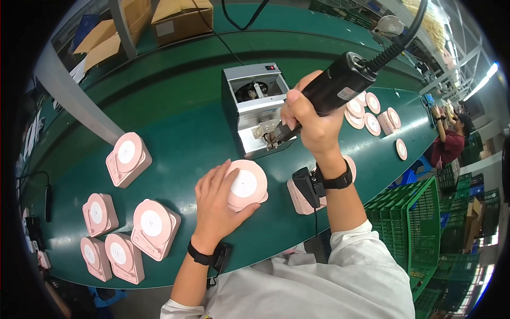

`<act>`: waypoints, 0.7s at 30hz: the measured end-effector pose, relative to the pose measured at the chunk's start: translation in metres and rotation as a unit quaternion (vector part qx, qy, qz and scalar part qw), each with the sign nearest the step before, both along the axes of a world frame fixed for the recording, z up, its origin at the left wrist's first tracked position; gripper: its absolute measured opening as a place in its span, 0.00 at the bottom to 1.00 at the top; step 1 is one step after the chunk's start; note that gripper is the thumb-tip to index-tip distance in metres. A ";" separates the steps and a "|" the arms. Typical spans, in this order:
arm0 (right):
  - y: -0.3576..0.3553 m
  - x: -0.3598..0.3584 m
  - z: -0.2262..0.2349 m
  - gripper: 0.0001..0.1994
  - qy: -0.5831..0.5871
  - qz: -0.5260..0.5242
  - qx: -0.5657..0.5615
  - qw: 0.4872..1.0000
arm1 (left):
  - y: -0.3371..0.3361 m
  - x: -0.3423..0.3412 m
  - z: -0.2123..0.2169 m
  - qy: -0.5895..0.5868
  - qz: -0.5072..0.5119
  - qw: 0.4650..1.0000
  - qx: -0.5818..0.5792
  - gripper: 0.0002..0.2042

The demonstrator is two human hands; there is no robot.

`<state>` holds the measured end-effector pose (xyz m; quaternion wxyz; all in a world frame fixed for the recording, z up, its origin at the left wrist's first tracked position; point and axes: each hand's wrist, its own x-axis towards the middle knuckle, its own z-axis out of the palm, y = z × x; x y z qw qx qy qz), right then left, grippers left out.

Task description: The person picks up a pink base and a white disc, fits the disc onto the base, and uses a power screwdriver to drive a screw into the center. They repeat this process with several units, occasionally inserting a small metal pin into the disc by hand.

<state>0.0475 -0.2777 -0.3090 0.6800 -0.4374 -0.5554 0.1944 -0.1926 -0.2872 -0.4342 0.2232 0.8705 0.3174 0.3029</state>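
My right hand point(317, 126) is wrapped round a black electric screwdriver point(336, 84), its cord running up to the top right. The screwdriver's tip is down at the front of a grey metal screw feeder point(260, 112), where a small pick-up block sits; whether a screw is on the tip I cannot tell. With thumb and fingers around its left and near sides, my left hand point(215, 204) holds a pink turntable-shaped device point(254, 185) with a white centre disc, on the green bench. A similar pink device point(301, 198) lies partly hidden behind my right wrist.
Several pink turntable-shaped devices point(153, 226) stand on the left of the green bench point(183, 143). Pink discs point(373, 124) lie at the right. Green crates point(406, 228) stack beyond the right edge. A grey post point(79, 95) rises at the left; a person point(451, 141) sits farther right.
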 end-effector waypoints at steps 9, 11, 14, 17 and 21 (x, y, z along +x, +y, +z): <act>-0.025 -0.040 -0.009 0.09 0.058 0.115 -0.012 0.992 | 0.000 -0.004 -0.003 -0.009 0.010 1.000 -0.016 0.41; -0.024 -0.053 -0.016 0.10 0.041 0.125 -0.008 0.991 | -0.001 -0.004 -0.003 -0.014 0.012 1.000 -0.009 0.41; -0.021 -0.067 -0.024 0.10 0.003 0.144 0.002 0.990 | -0.002 -0.006 -0.003 -0.011 0.013 1.000 -0.006 0.41; -0.023 -0.074 -0.027 0.11 0.045 0.130 -0.027 0.990 | -0.002 -0.006 -0.004 -0.011 0.014 1.000 -0.008 0.41; -0.021 -0.071 -0.031 0.11 0.038 0.146 -0.037 0.988 | -0.001 -0.006 -0.005 -0.011 0.018 1.000 -0.012 0.41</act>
